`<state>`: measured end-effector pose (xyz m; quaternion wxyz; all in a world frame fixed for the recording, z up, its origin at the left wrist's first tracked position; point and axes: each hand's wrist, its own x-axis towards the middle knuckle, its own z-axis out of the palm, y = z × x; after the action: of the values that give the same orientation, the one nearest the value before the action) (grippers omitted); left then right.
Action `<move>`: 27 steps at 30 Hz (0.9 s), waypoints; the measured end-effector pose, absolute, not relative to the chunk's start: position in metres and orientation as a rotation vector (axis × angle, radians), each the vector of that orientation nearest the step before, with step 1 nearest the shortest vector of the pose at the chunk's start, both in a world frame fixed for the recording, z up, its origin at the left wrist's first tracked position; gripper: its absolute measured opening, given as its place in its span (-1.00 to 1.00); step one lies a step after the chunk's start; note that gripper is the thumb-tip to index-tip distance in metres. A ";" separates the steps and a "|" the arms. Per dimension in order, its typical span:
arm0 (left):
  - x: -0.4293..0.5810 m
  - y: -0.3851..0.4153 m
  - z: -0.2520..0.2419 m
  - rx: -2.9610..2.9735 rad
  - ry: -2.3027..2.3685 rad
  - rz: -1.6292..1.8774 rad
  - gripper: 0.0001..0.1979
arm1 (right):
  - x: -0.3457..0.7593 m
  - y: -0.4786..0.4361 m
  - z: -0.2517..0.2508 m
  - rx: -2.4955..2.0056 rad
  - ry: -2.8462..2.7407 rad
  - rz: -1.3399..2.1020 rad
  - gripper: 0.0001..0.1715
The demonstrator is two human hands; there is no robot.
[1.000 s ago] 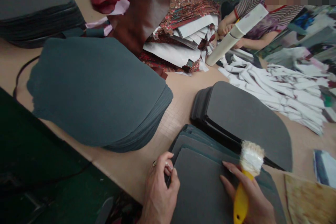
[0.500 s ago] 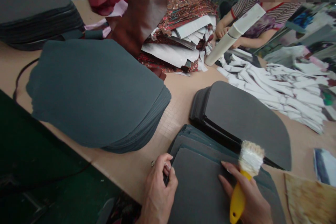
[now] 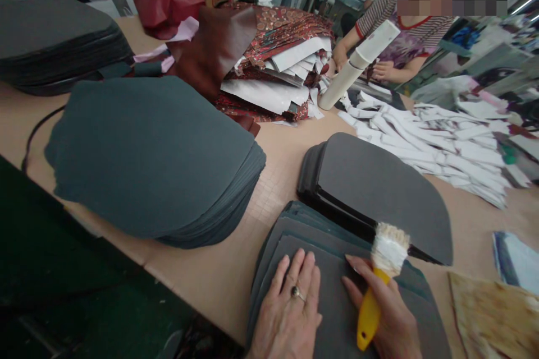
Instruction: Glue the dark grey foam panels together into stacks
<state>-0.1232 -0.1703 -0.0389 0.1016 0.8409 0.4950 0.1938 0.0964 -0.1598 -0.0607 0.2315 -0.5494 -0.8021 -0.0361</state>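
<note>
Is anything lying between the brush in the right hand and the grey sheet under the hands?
Nothing visible. The brush in the right hand lies directly over the top grey sheet, and the left hand rests flat beside it, off to one side.

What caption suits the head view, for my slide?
Left hand flat on grey foam sheets; right hand holds yellow-handled brush.

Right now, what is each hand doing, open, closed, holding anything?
Left hand: open, flat on the top grey sheet, holding nothing.
Right hand: closed around the yellow-handled brush, forefinger stretched out on the sheet.
</note>
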 end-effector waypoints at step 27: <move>-0.056 -0.155 -0.018 2.537 1.452 0.289 -0.36 | 0.166 -0.243 -0.100 -1.650 -1.784 -0.131 -0.71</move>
<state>-0.0556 -0.1552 -0.0177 0.1017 0.8592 0.4918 0.0979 0.1659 -0.2434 -0.1001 0.3469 -0.6359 -0.6876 -0.0504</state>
